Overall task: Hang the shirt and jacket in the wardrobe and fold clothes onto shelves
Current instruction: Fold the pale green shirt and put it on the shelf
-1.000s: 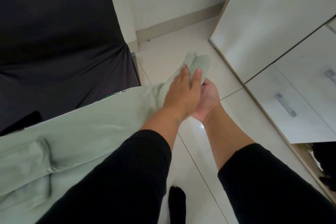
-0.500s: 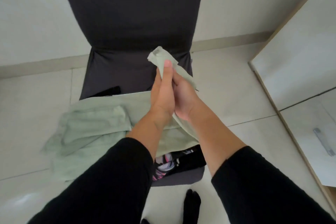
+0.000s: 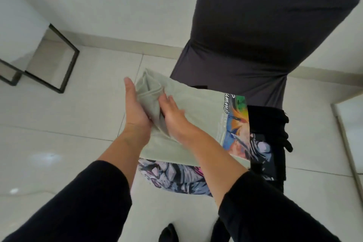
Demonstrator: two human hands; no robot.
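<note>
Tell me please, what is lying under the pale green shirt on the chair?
Under the green shirt a dark printed garment sticks out at its near edge and right side, beside black clothing. Whatever lies beneath the shirt's middle is covered.

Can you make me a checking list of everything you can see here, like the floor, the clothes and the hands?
Surface: pale tiled floor; dark chair serves as the work spot.
Job's things: green shirt, partly folded, lying on the chair over a patterned garment.
Clutter: black clothes on the chair's right side.
Grippers: left hand cups the shirt's folded end; right hand presses flat on it.
Cables: nothing seen.
Surroundings: black metal frame by the white wall; pale panel at right edge.
</note>
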